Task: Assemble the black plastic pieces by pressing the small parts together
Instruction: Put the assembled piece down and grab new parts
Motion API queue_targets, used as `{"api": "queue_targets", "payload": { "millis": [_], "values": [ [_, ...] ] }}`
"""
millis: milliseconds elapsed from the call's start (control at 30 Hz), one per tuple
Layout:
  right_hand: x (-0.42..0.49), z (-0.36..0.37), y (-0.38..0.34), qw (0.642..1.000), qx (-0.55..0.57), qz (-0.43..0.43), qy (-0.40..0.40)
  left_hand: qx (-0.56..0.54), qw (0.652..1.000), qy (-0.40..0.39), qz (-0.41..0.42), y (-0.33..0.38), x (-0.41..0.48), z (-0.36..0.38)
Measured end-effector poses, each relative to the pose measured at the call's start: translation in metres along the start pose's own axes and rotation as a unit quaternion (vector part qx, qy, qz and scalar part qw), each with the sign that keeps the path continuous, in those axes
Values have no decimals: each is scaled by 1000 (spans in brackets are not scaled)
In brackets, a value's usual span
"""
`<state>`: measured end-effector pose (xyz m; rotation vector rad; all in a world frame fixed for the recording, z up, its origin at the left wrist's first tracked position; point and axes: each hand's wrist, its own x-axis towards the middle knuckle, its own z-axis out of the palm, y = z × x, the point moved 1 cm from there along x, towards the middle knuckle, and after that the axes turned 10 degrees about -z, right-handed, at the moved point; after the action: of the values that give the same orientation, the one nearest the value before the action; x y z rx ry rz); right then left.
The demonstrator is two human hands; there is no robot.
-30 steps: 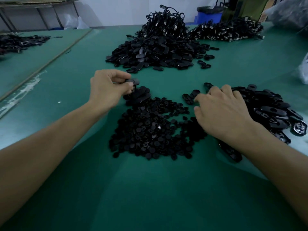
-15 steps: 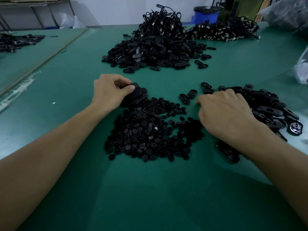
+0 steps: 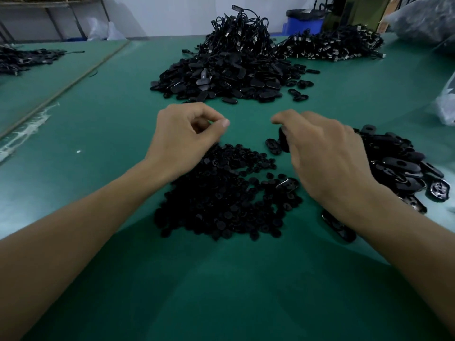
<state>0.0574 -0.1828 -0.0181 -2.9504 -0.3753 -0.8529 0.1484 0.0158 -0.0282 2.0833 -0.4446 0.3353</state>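
A heap of small round black parts (image 3: 221, 193) lies on the green table (image 3: 221, 291) between my hands. To the right is a pile of larger black oval pieces (image 3: 398, 166). My right hand (image 3: 322, 156) pinches one black oval piece (image 3: 283, 140) on edge, just above the table beside a loose oval (image 3: 272, 146). My left hand (image 3: 187, 136) hovers over the far left edge of the round-part heap. Its fingers are curled, thumb tip against forefinger, and nothing shows between them. Whatever lies under that hand is hidden.
A big mound of black oval pieces (image 3: 221, 77) topped with corded parts sits further back. Another corded pile (image 3: 330, 45) is at the back right by a blue bin (image 3: 305, 22). Plastic bags (image 3: 445, 104) lie at the right edge, and a second table (image 3: 37, 77) stands to the left.
My left hand let go of the oval piece it held and lifted slightly, now showing nothing in it. My right hand moved left and forward out of the oval pile with one oval pinched.
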Motion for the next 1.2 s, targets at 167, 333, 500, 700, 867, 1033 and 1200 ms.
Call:
{"api": "queue_targets", "payload": {
  "millis": [167,333,500,700,867,1033,1200],
  "values": [
    [-3,13,-6,976,205,-42,58,-56,984,-165,-47,29,-16,7],
    [-2,18,-9,945,291,-50,139,-144,961,-196,-131,36,-23,14],
    [-3,17,-11,924,348,-29,157,-217,947,-173,-162,35,-25,16],
    [-5,14,-9,919,368,-6,140,-299,918,-188,-183,32,-24,15],
    [-3,20,0,918,380,54,94,-280,922,-215,-160,25,-21,12],
    [-1,23,7,863,489,106,78,-222,945,-205,-127,21,-22,15],
    [-2,25,8,864,485,122,58,-188,968,-140,-92,21,-20,12]
  ]
}}
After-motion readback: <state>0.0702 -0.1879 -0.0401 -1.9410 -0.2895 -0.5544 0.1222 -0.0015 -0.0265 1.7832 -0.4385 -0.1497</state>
